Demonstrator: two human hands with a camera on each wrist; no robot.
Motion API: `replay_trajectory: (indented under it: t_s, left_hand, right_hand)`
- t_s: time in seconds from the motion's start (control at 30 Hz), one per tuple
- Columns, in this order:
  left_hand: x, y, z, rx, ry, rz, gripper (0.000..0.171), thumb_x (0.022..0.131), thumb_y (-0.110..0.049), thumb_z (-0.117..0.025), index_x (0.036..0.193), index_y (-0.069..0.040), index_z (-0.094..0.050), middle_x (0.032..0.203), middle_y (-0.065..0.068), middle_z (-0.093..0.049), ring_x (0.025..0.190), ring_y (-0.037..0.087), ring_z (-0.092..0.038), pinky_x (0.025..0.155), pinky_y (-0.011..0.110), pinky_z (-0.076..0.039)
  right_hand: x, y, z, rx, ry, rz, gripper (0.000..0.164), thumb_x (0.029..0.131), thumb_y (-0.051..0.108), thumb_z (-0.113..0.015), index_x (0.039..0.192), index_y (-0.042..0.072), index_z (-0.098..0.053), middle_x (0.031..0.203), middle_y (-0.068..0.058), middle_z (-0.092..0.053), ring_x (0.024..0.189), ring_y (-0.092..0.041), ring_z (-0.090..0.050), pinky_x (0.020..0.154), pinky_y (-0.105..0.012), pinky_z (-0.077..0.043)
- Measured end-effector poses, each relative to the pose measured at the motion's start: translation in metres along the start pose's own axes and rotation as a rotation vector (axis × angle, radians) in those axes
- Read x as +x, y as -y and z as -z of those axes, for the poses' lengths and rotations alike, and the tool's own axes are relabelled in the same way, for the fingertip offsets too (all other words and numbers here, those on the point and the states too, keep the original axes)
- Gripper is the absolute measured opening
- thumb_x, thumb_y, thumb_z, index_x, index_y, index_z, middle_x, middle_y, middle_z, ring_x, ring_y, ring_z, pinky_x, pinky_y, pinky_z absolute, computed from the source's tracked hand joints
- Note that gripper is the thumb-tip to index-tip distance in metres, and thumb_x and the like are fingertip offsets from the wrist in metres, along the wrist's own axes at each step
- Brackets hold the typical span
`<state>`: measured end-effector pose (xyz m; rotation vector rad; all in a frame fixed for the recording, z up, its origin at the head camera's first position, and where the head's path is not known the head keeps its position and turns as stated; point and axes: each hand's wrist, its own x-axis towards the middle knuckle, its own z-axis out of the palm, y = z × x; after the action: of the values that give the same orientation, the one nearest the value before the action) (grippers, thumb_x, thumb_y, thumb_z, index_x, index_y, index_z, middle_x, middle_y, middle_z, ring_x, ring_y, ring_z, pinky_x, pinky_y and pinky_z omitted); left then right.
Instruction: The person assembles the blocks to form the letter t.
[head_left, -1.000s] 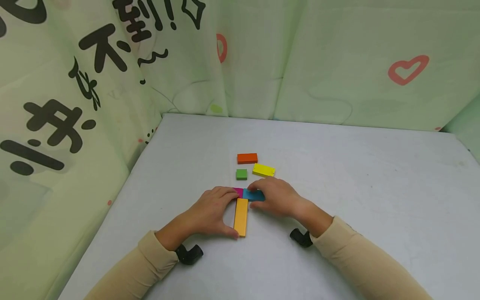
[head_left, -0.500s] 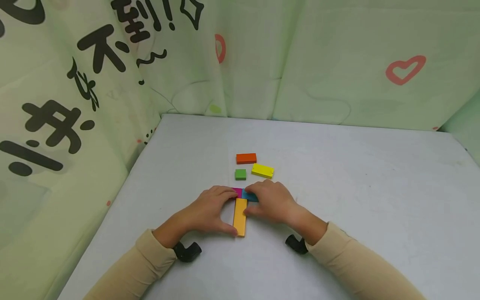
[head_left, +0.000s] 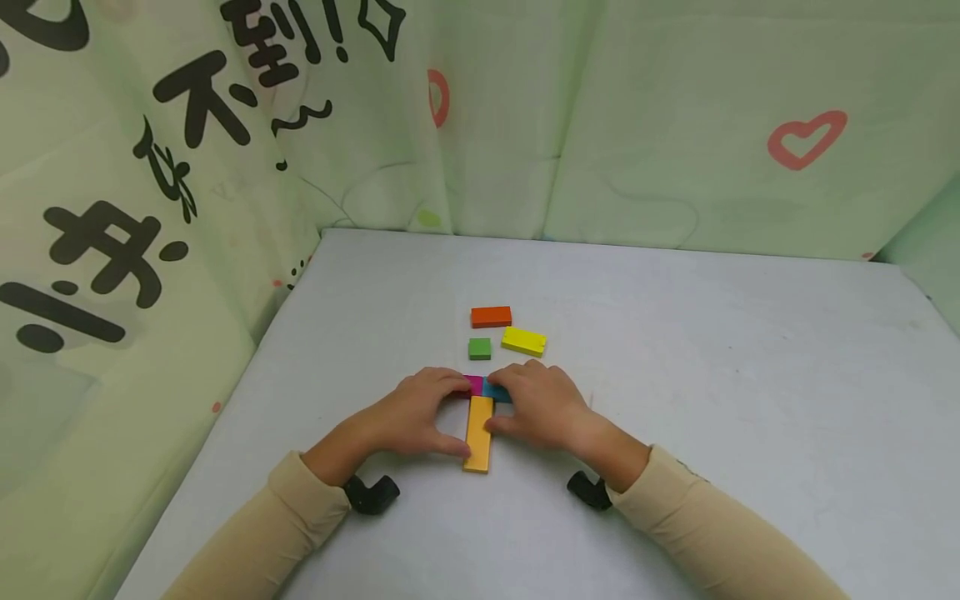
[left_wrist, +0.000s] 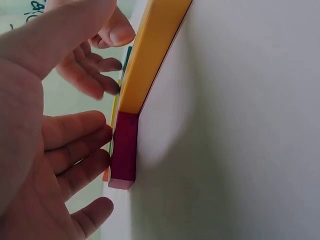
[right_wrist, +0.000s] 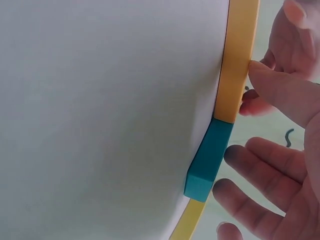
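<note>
Touches the magenta block (head_left: 476,385) at mid-frame with the left hand (head_left: 408,414), fingers and thumb spread apart, thumb by the orange block (head_left: 478,437) just below. Touches the adjoining blue block (right_wrist: 207,157), right of centre, with the right hand (head_left: 543,406), fingers extended, thumb apart against the orange block's right edge.

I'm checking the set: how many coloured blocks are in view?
6: red block farthest; green block and yellow block nearer; magenta block left of blue block; orange block nearest. More may be hidden.
</note>
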<state>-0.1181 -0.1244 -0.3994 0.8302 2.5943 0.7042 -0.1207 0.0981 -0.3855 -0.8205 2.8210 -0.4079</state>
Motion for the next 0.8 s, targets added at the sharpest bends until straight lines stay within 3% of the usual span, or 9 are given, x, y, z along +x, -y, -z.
replay_trajectory:
  t_s: [0.37,0.57,0.8]
  left_hand:
    - [0.026,0.011,0.023,0.019,-0.08,0.136,0.071,0.084,-0.035,-0.082,0.144,-0.009,-0.052,0.147,0.008,-0.049,0.138,0.029,-0.038,0.112,0.055,-0.03]
    - [0.045,0.017,0.035,0.01,-0.104,0.138,0.069,0.088,-0.032,-0.078,0.147,-0.009,-0.049,0.152,0.009,-0.045,0.141,0.03,-0.034,0.114,0.056,-0.026]
    - [0.064,0.02,0.035,0.034,-0.115,0.121,0.071,0.088,-0.034,-0.078,0.147,-0.008,-0.048,0.152,0.01,-0.045,0.14,0.03,-0.036,0.114,0.054,-0.029]
  right_hand:
    - [0.001,0.001,0.001,-0.001,0.015,-0.012,0.054,0.085,0.043,-0.079,0.126,0.011,-0.066,0.119,-0.005,-0.067,0.104,-0.027,-0.058,0.083,-0.043,-0.049]
    - [0.0,0.001,0.001,-0.004,0.019,-0.012,0.054,0.085,0.043,-0.078,0.127,0.011,-0.066,0.119,-0.004,-0.067,0.104,-0.027,-0.058,0.082,-0.042,-0.049]
    - [-0.001,0.002,0.0,-0.013,0.018,-0.012,0.055,0.085,0.043,-0.079,0.127,0.011,-0.066,0.12,-0.005,-0.067,0.106,-0.027,-0.058,0.082,-0.042,-0.05]
